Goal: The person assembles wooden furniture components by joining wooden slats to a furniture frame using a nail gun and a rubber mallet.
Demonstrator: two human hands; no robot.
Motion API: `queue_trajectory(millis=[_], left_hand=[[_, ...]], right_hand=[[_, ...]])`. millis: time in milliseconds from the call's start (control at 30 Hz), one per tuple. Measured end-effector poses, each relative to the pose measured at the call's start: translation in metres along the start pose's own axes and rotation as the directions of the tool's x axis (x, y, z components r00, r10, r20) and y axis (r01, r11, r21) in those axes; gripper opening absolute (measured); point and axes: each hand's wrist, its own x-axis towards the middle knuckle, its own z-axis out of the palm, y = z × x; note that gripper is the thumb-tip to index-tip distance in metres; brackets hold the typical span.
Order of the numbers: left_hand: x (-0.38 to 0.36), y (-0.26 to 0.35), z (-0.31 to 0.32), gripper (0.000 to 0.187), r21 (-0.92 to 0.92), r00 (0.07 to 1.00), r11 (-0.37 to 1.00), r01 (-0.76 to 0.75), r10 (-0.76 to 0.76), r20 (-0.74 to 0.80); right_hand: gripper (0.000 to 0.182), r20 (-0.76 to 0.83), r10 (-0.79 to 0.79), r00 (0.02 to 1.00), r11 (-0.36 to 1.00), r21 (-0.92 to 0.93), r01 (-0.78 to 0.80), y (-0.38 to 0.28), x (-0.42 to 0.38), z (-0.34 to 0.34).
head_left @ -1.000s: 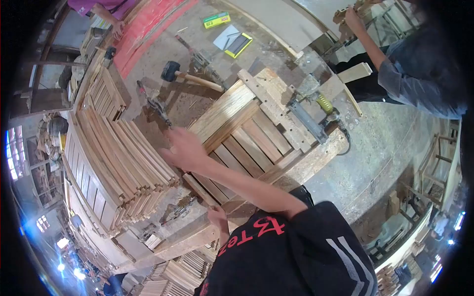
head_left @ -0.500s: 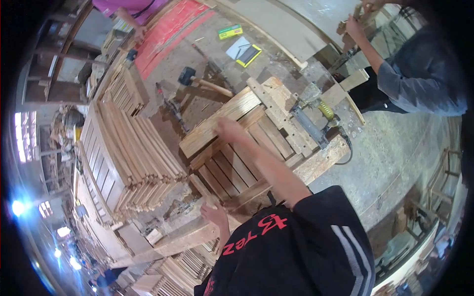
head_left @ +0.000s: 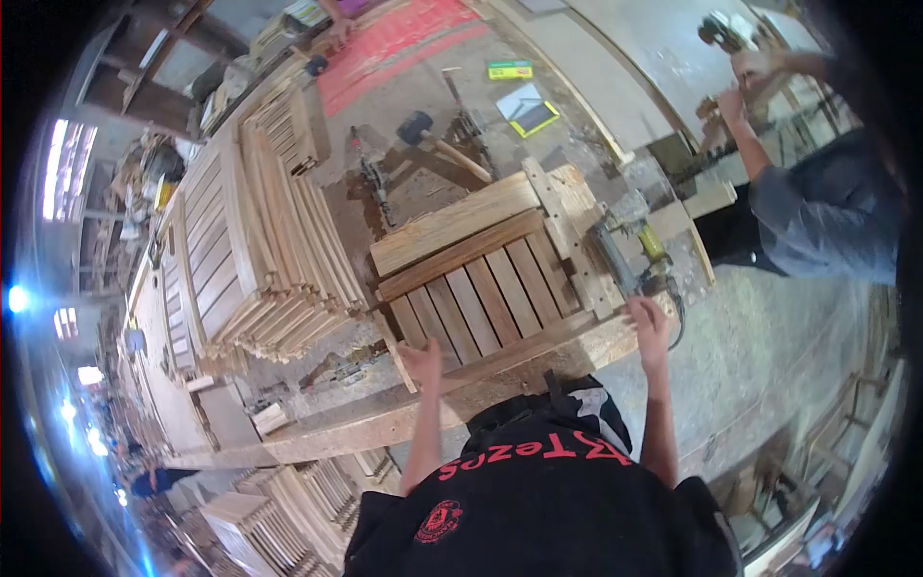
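A slatted wooden panel (head_left: 492,296) lies in front of me, set between a thick wooden board (head_left: 457,228) and the bench's near edge. At its left end a narrow wooden strip (head_left: 388,338) lies crosswise. My left hand (head_left: 421,363) is at this strip, with its fingers bent against it and the thumb up. My right hand (head_left: 652,325) is beyond the panel's right end, beside a nail gun (head_left: 615,258) and a jig bar with holes (head_left: 569,240). Its fingers are curled together; what they hold, if anything, is hidden.
Stacked slatted panels (head_left: 279,250) stand to the left. Behind the board lie a mallet (head_left: 444,146), a clamp (head_left: 373,173) and a yellow-edged box (head_left: 529,111). At right a co-worker's hands (head_left: 745,82) hold a wooden piece. Another person's hand (head_left: 338,35) rests near a red sheet (head_left: 394,53).
My right hand has moved from the panel's far rail to the right, beside the nail gun. My left hand stays by the left end strip. The camera view has turned.
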Motion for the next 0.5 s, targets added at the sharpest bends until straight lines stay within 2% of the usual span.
queue_trajectory(millis=[33, 100, 133, 200, 233, 267, 367, 400, 433, 467, 500], left_hand=[[-0.003, 0.009, -0.020, 0.070, -0.136, 0.998, 0.989, 0.052, -0.047, 0.045], [-0.024, 0.049, -0.095, 0.055, -0.368, 0.981, 0.916, 0.160, -0.107, 0.160], [-0.026, 0.050, -0.109, 0.049, -0.437, 0.953, 0.874, 0.211, -0.085, 0.290], [-0.026, 0.055, -0.130, 0.039, -0.545, 0.855, 0.773, 0.326, 0.006, 0.519], [-0.028, 0.066, -0.143, 0.037, -0.505, 0.828, 0.809, 0.300, 0.042, 0.560], [-0.032, 0.080, -0.155, 0.035, -0.471, 0.800, 0.840, 0.269, 0.078, 0.595], [-0.048, 0.143, -0.193, 0.034, -0.394, 0.752, 0.912, 0.110, 0.183, 0.633], [-0.049, 0.148, -0.189, 0.032, -0.249, 0.778, 0.964, -0.088, 0.223, 0.588], [-0.062, 0.163, -0.197, 0.032, -0.268, 0.804, 0.920, -0.285, 0.381, 0.455], [-0.072, 0.179, -0.205, 0.032, -0.425, 0.841, 0.880, -0.212, 0.386, 0.380], [-0.077, 0.194, -0.221, 0.033, -0.439, 0.830, 0.848, -0.298, 0.457, 0.320]], right_hand=[[0.024, -0.028, 0.009, 1.000, 1.000, -0.020, -0.010, 0.000, 0.002, -0.002], [0.025, 0.037, -0.025, 0.999, 0.999, -0.047, 0.026, 0.007, 0.007, 0.007], [0.025, 0.064, -0.027, 0.998, 0.998, -0.056, 0.031, 0.013, 0.004, 0.014], [0.028, 0.156, -0.127, 0.980, 0.943, -0.287, 0.168, 0.019, 0.013, 0.029], [0.030, 0.207, -0.176, 0.963, 0.889, -0.387, 0.245, 0.024, 0.023, 0.037], [0.035, 0.195, -0.161, 0.968, 0.822, -0.516, 0.241, 0.029, 0.034, 0.048], [0.039, 0.266, -0.052, 0.962, 0.739, -0.638, 0.217, 0.027, 0.049, 0.073], [0.039, 0.330, -0.068, 0.942, 0.714, -0.643, 0.277, 0.062, 0.067, 0.073], [0.036, 0.413, -0.010, 0.911, 1.000, 0.000, 0.010, 0.086, 0.075, 0.079], [0.035, 0.456, -0.062, 0.888, 0.993, -0.062, 0.101, 0.098, 0.088, 0.079], [0.033, 0.445, 0.020, 0.895, 1.000, -0.009, -0.018, 0.071, 0.075, 0.088]])
